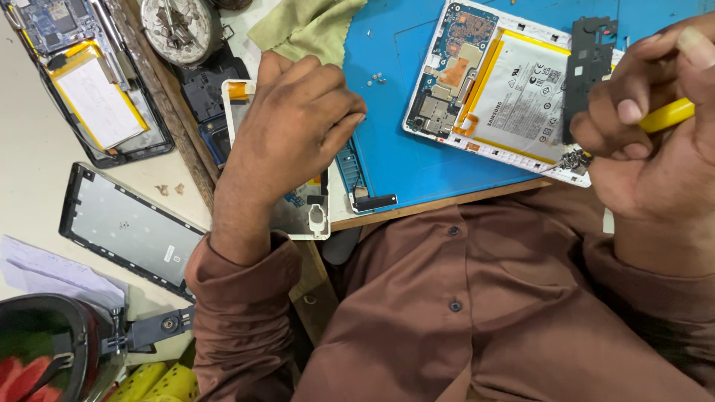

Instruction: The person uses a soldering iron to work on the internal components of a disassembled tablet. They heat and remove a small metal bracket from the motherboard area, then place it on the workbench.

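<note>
My right hand grips a yellow-handled screwdriver; its metal tip touches the lower right edge of an opened white tablet showing a battery and circuit board. A black plastic cover piece stands against my right fingers over the tablet. My left hand rests curled, palm down, on a white device frame at the left edge of the blue work mat; whether it holds anything is hidden.
A few tiny screws lie on the mat. A green cloth lies at the top. To the left are another opened tablet, a black screen frame, a round metal dish and papers.
</note>
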